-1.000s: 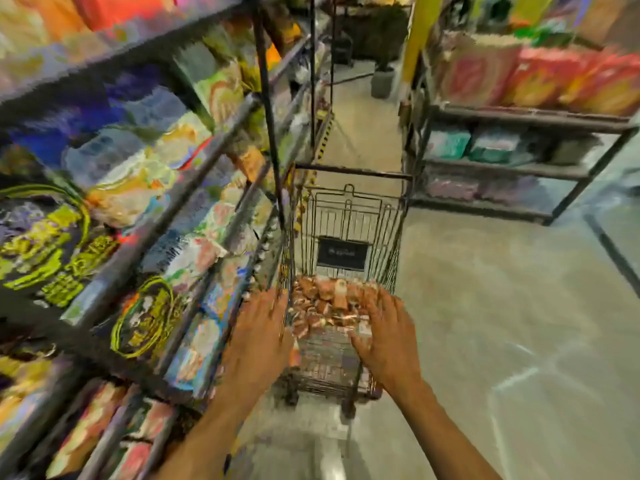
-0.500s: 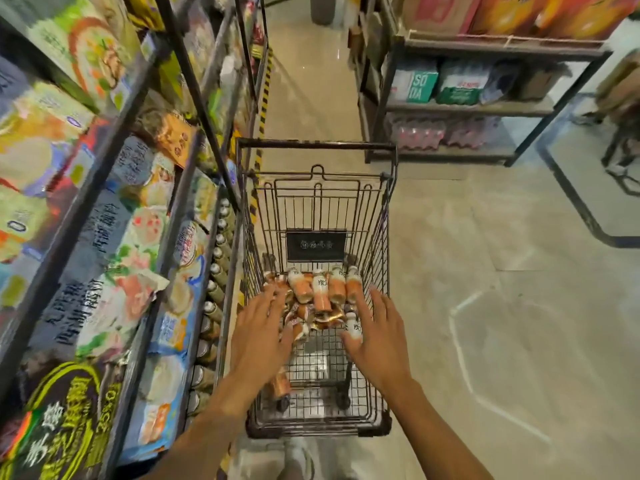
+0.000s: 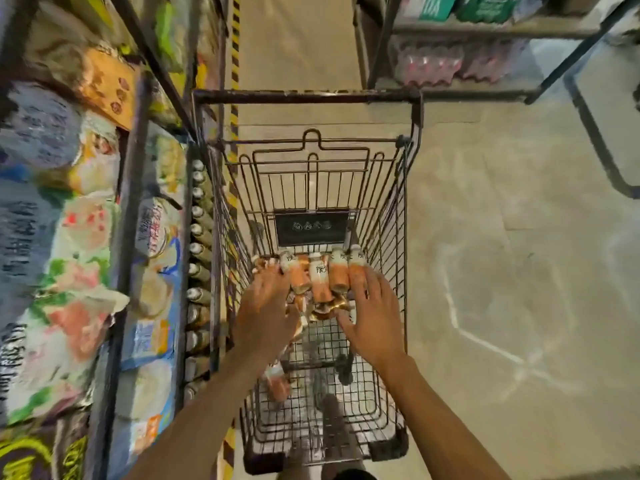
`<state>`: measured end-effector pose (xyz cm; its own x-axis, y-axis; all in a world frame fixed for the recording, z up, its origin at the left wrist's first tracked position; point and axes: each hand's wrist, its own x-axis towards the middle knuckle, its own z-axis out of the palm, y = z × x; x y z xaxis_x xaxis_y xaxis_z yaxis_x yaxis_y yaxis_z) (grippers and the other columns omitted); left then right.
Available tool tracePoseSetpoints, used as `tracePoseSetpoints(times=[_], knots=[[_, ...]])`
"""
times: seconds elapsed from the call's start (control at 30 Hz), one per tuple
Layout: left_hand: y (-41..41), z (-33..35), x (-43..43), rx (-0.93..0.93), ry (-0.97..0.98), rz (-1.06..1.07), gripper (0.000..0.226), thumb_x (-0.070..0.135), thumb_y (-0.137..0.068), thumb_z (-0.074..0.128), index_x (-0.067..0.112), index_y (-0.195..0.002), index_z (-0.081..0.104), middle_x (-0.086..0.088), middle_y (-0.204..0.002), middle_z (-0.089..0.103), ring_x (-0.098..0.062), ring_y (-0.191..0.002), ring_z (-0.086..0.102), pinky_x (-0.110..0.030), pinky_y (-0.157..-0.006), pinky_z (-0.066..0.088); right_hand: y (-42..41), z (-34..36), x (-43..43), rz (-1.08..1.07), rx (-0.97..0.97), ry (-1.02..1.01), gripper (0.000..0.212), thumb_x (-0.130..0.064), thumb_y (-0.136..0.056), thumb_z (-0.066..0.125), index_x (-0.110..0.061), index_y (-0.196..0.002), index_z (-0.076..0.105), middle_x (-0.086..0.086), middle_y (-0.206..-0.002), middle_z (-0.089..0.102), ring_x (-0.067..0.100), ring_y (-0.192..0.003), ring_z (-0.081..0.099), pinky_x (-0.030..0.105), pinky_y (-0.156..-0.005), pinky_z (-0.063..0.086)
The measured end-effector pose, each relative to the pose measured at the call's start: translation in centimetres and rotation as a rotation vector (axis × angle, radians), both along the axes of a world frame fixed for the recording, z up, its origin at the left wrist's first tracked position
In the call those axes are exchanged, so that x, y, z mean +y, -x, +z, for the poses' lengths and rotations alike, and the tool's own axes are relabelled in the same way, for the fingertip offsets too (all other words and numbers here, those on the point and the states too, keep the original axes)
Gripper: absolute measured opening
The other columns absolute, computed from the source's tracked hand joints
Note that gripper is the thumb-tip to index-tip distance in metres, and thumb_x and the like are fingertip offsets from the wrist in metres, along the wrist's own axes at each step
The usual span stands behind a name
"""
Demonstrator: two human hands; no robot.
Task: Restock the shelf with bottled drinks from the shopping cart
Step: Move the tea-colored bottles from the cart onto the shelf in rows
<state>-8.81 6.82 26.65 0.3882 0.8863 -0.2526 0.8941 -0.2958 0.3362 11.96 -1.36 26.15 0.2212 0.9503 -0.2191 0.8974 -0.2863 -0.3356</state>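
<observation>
Your left hand (image 3: 265, 317) and right hand (image 3: 375, 320) had fingers spread, gripping nothing. Orange, white-topped bottles (image 3: 320, 275) lay jumbled at your fingertips; the cart (image 3: 398, 220) walls stood close beside your little fingers.

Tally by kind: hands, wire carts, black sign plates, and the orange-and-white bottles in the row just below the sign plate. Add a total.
Hands: 2 (left hand, right hand)
Black wire shopping cart: 1
Black rectangular sign plate: 1
Orange-and-white plastic bottles in that row: 4
Total: 8
</observation>
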Motion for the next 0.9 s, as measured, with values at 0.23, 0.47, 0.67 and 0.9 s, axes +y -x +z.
tracePoseSetpoints(times=[0.23,0.47,0.67,0.9], knots=[[-2.7,-7.5,5.3,0.057,0.017,-0.034,0.074,0.047,-0.099,0.049,0.026,-0.161,0.015,-0.008,-0.169,0.015,-0.029,-0.155,0.017,-0.047,-0.123,0.014,-2.2,-7.6,6.3,0.006,0.017,0.095,0.077,-0.064,-0.099,0.042,-0.028,-0.163,0.018,0.008,-0.172,0.017,0.033,-0.160,0.013,0.054,-0.127,0.025],[-5.7,-17.9,9.7,0.126,0.168,0.014,0.071,0.052,-0.097,0.050,0.030,-0.159,0.024,-0.007,-0.167,0.025,-0.034,-0.152,0.027,-0.056,-0.119,0.032,-4.2,-17.9,10.9,-0.004,0.028,0.233,0.076,-0.066,-0.099,0.036,-0.025,-0.162,0.024,0.012,-0.171,0.023,0.036,-0.156,0.020,0.054,-0.127,0.024],[-7.3,-23.9,11.1,0.089,0.346,0.317,0.066,0.039,-0.091,0.068,0.017,-0.148,0.042,-0.009,-0.128,0.065,-0.034,-0.119,0.060,-0.045,-0.099,0.050,-5.2,-25.2,13.7,-0.031,0.000,0.339,0.085,-0.067,-0.090,0.023,-0.017,-0.160,0.027,0.018,-0.155,0.046,0.042,-0.145,0.036,0.058,-0.118,0.034],[-9.4,-27.4,12.4,-0.108,0.446,0.719,0.086,0.067,-0.074,0.071,0.029,-0.144,0.038,0.002,-0.124,0.065,-0.026,-0.113,0.063,-0.047,-0.092,0.054,-5.4,-29.7,15.8,0.000,-0.108,0.409,0.080,-0.061,-0.097,0.042,-0.017,-0.160,0.024,0.020,-0.155,0.046,0.043,-0.152,0.026,0.060,-0.125,0.016]])
